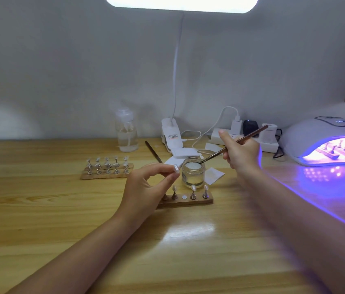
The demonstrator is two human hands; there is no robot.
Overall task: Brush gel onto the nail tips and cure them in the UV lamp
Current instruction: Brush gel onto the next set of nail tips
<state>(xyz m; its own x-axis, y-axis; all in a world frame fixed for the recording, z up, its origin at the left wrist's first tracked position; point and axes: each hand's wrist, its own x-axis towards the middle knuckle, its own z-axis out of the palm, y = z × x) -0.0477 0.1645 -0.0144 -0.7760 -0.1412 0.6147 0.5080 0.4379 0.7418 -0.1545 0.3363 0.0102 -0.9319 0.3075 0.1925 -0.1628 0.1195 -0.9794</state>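
Wooden table point(61, 230) fills the lower frame. At centre, a nail tip point(175, 168) on its stand is pinched in the grip of the left hand point(146, 187), above a wooden holder point(188, 201) carrying further tips. Just beyond, the brush point(231, 145), gripped by the curled fingers of the right hand point(241, 154), is dipped into the gel jar point(192, 172). Only a small bead should be lifted and excess wiped on the rim. At far right, the UV lamp point(324, 136) is lit, with holders inside.
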